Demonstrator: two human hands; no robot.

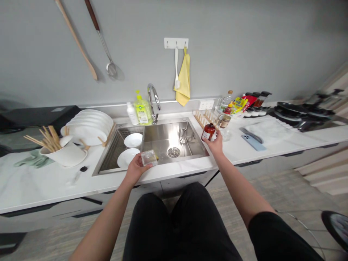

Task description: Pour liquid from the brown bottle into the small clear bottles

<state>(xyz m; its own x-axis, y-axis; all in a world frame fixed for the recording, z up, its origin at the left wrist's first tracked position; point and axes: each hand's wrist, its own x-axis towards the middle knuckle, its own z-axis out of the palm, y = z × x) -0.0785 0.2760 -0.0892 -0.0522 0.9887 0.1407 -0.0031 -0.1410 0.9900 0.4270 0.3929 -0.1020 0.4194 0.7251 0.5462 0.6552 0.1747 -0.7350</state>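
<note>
My left hand (136, 168) is closed on a small clear square container (149, 158), held over the front rim of the steel sink (163, 137). A bit of yellow-green shows behind the container; I cannot tell what it is. My right hand (215, 142) is wrapped round a red-brown jar (208, 131) with a white label, just right of the sink. Beside it stand a wooden rack (200, 119), a jar with a brownish lid (225, 121) and a clear glass piece partly behind my fingers. Two white bowls (133, 140) sit in the sink's left part.
Left of the sink are a rack of white plates (92, 125) and a utensil holder (66, 154). Soap bottles (143, 110) and the faucet (153, 101) stand behind it. A phone (253, 142), a white cloth (273, 130) and black pans (289, 112) lie to the right.
</note>
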